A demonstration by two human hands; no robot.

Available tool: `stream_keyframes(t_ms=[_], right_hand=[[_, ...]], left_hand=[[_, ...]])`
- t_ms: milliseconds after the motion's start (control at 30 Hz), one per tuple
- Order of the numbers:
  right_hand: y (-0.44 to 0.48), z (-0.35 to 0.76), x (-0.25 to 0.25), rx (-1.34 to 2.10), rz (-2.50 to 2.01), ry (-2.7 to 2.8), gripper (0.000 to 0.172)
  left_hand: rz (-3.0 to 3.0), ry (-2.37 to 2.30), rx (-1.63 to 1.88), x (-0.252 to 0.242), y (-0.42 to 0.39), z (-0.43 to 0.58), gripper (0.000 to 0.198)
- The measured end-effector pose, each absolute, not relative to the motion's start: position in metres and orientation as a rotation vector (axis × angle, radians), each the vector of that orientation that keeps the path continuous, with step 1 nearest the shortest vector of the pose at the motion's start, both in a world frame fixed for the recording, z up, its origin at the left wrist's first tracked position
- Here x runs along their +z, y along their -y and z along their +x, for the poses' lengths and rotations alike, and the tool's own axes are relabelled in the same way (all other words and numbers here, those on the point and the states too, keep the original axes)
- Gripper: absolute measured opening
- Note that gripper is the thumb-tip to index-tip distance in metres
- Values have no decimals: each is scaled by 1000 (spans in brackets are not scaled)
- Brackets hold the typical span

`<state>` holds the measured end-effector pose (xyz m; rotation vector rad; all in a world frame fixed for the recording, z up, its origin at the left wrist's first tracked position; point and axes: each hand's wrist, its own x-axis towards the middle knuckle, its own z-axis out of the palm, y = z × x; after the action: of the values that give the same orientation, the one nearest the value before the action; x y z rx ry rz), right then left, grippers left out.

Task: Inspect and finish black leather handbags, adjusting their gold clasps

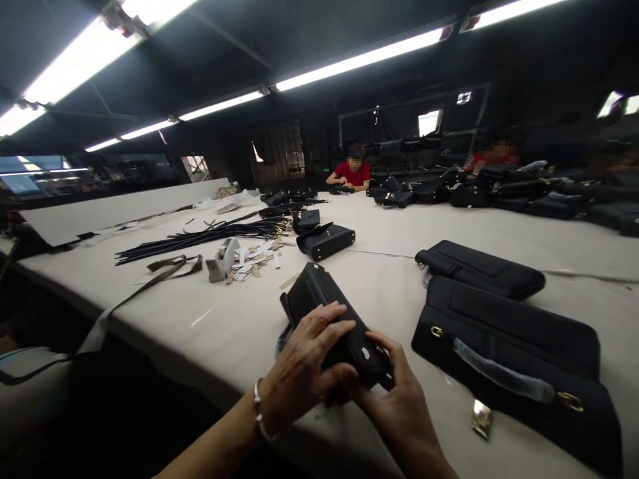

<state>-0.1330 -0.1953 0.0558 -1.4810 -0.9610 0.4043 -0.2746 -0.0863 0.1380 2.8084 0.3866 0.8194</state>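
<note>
Black boxy bag (327, 293), pale spots (366, 354) near corners, gripped between both hands (303, 366).

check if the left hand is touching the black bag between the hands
Touching: the head view shows the left hand lying across the black bag, fingers against its surface.

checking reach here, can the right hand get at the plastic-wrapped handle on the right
Probably yes: the plastic-wrapped handle lies to the right of the right hand with nothing visible blocking the way, though that hand may first have to release the black handbag it grips.
</note>
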Motion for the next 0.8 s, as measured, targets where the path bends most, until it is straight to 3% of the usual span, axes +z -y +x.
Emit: stream_keyframes(t_ms=[100,200,333,667,800], right_hand=[[213,-131,41,823,-1417,708,69],[235,-122,30,879,-1494,886,47],[253,-113,31,719,-1676,1232,20],[249,-129,32,-114,-1530,1425,13],[246,-132,34,-273,-1527,1457,14]], left_hand=[[2701,-490,727,114,75,-270,50],[2758,-426,533,99,77,-264,48],[2940,-313,464,84,85,-260,55],[3075,-308,594,68,83,-259,51],[3066,-304,617,68,84,-259,51]])
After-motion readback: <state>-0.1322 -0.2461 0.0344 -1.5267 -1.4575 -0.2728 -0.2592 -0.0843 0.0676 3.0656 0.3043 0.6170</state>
